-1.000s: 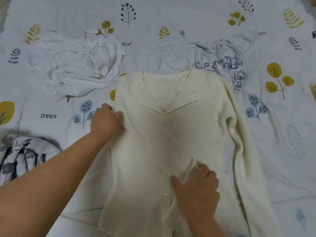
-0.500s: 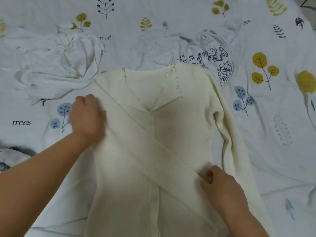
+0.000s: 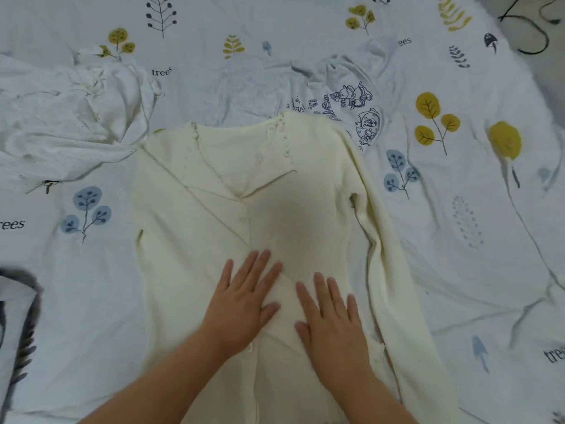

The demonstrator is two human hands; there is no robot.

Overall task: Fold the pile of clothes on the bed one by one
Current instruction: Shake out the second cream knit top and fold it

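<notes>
I see cream knit cardigan (image 3: 220, 191) lying collar-away, long axis toward me; bare printed bedsheet (image 3: 458, 240) either side; left hand (image 3: 241, 304), right hand (image 3: 333, 319) flat, fingers spread, pressing it.

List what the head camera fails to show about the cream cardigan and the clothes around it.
- Cream cardigan: its hem runs off the bottom edge of the head view.
- Folded sleeve: its cuff lies under the left hand and right hand.
- Printed white shirt: its lower part is covered by the cardigan.
- Dark patterned garment: cut by the left edge.
</notes>
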